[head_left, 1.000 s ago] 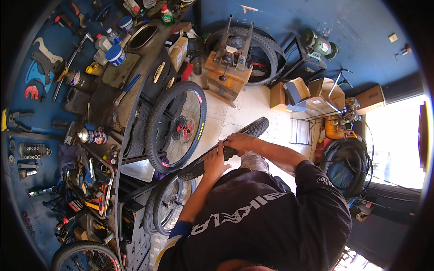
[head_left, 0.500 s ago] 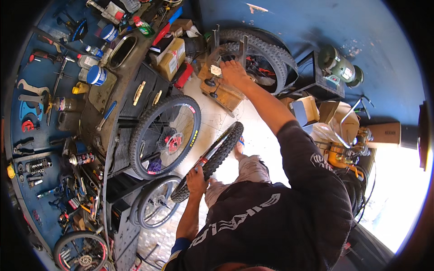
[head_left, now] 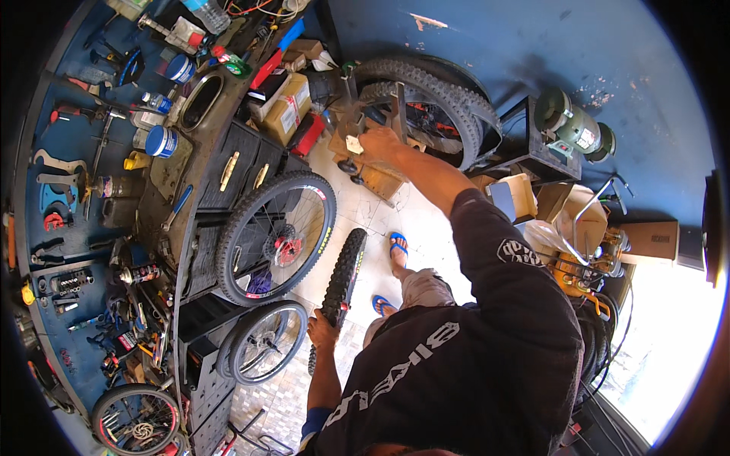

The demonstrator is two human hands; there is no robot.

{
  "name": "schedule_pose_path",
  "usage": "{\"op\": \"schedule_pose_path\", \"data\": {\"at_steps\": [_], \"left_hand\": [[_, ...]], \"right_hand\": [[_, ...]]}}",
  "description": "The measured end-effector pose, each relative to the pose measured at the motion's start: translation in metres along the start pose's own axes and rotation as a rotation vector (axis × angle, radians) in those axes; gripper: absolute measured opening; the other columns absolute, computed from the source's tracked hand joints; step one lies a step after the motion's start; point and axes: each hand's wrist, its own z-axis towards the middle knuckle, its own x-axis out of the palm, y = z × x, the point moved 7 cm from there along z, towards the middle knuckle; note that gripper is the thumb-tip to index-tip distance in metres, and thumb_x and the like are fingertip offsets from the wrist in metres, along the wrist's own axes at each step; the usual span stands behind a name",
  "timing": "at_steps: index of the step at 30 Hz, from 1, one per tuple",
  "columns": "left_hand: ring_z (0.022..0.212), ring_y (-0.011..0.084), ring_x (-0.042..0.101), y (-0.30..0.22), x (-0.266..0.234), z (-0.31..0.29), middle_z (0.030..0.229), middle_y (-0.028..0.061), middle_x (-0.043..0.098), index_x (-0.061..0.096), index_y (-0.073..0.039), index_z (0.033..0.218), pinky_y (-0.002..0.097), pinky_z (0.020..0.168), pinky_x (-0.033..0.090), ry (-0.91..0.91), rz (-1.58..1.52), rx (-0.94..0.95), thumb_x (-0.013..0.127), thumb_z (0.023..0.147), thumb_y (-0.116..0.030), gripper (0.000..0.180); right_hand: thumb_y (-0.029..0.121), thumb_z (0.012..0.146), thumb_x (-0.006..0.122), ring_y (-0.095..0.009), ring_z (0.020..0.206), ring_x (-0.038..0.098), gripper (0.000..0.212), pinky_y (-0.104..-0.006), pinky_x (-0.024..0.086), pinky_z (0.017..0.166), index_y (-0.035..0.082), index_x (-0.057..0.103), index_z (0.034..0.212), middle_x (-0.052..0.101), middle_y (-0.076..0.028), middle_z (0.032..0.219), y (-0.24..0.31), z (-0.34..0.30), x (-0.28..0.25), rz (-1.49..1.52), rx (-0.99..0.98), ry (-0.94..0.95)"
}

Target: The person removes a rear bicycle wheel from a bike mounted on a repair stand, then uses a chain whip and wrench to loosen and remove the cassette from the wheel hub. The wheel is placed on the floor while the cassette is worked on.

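My left hand (head_left: pixel 323 330) is closed around the lower part of a bicycle wheel with a knobby black tyre (head_left: pixel 344 277), held nearly edge-on beside my leg. Farther ahead, my right hand (head_left: pixel 380 143) has its fingers curled on a wheel truing stand with a wooden base (head_left: pixel 380 184) and metal uprights (head_left: pixel 399 110). A small pale plate (head_left: pixel 353 144) shows beside these fingers; their tips are hidden. To the left, another wheel with a red hub (head_left: pixel 287 251) leans upright against the drawers of the workbench.
Smaller wheels (head_left: pixel 266 342) lean below the drawers (head_left: pixel 228 163). The workbench (head_left: pixel 171 197) carries bottles, tubs and tools. Large tyres (head_left: pixel 456 114) stand by the blue wall. A green bench grinder (head_left: pixel 566 125), cardboard boxes (head_left: pixel 513 194) and a yellow machine (head_left: pixel 582 281) are on the right.
The wheel in my left hand has swung from a slant to nearly upright and edge-on. My right hand has curled its fingers, and the stand has shifted slightly nearer.
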Motion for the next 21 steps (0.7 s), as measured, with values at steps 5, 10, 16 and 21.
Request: {"op": "schedule_pose_path", "data": {"at_steps": [5, 10, 16, 21], "left_hand": [[0.113, 0.0414, 0.061, 0.019, 0.003, -0.014, 0.118, 0.0213, 0.057, 0.042, -0.012, 0.131, 0.0527, 0.096, 0.050, -0.005, 0.000, -0.111, 0.085, 0.075, -0.031, 0.073], [0.116, 0.0451, 0.060, 0.040, -0.003, -0.009, 0.123, 0.0250, 0.055, 0.038, -0.009, 0.132, 0.0549, 0.100, 0.049, 0.002, -0.041, -0.110, 0.084, 0.073, -0.023, 0.075], [0.114, 0.0475, 0.061, 0.054, -0.008, 0.010, 0.123, 0.0280, 0.057, 0.036, -0.006, 0.136, 0.0557, 0.100, 0.050, -0.025, -0.034, -0.007, 0.083, 0.072, -0.025, 0.082], [0.108, 0.0504, 0.063, 0.041, -0.020, 0.023, 0.120, 0.0300, 0.058, 0.040, 0.005, 0.130, 0.0581, 0.095, 0.053, -0.054, -0.046, 0.159, 0.079, 0.072, -0.027, 0.076]], "right_hand": [[0.042, 0.076, 0.081, -0.038, 0.098, 0.074, 0.047, -0.0474, 0.060, 0.084, 0.003, 0.079, 0.104, 0.077, -0.020, 0.102, 0.012, -0.051, 0.008, -0.048, -0.050, 0.107], [0.043, 0.074, 0.079, -0.039, 0.093, 0.074, 0.047, -0.0502, 0.059, 0.080, 0.001, 0.079, 0.094, 0.076, -0.022, 0.094, 0.010, -0.121, 0.012, 0.022, 0.007, 0.139], [0.043, 0.074, 0.081, -0.039, 0.097, 0.074, 0.046, -0.0489, 0.060, 0.085, 0.004, 0.079, 0.097, 0.077, -0.021, 0.100, 0.029, -0.278, 0.061, 0.138, 0.244, 0.235], [0.045, 0.077, 0.081, -0.039, 0.094, 0.075, 0.044, -0.0483, 0.060, 0.084, 0.005, 0.078, 0.095, 0.077, -0.020, 0.094, 0.055, -0.407, 0.141, 0.217, 0.445, 0.235]]}}
